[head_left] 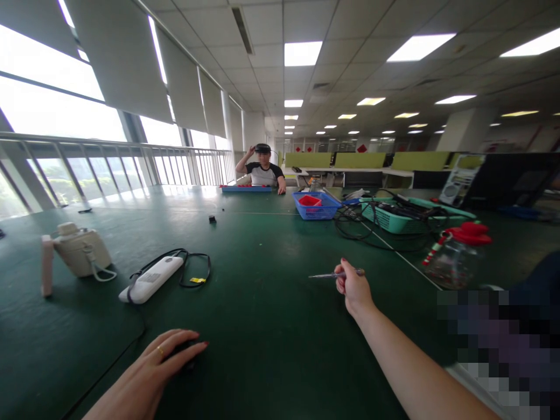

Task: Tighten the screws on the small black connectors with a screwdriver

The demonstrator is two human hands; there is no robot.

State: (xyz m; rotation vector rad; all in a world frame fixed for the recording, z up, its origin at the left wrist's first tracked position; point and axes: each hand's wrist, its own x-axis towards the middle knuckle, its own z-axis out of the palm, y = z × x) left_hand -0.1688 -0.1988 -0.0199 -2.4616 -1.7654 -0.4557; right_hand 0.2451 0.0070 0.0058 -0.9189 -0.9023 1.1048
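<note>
Over the smooth, glossy green worktop (256, 309), the fingers of the right hand (353, 289) grip a slim screwdriver (327, 275) at one o'clock (twelve straight ahead), its thin metallic shaft (321, 275) pointing toward nine, while the left hand (164, 360) arches over a half-hidden black object (184, 345) at ten, its grip impossible to tell.

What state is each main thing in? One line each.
Left hand: fingers at a mostly hidden dark object, grip unclear
Right hand: fingers closed on screwdriver
Jar: red lid on
Blue basket: open, holding red item
Green basket: holding cables
Cream flask: upright, capped
Window blinds: partly lowered
Ceiling lights: lit
</note>
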